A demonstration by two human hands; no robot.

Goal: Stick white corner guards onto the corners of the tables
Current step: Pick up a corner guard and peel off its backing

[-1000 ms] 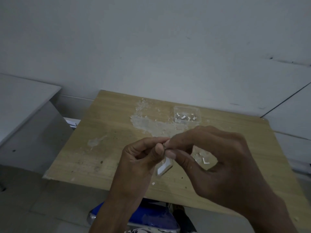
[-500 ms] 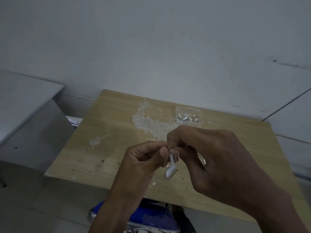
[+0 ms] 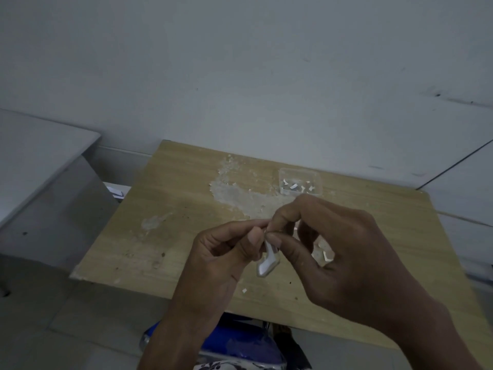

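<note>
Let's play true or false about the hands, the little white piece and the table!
1. Both hands, the left hand and the right hand, pinch the white corner guard. True.
2. The corner guard lies flat on the wooden table. False: it hangs from the fingers above the table.
3. A clear plastic box sits near the table's far edge. True.
4. The box is empty. False: small white pieces lie inside.
</note>
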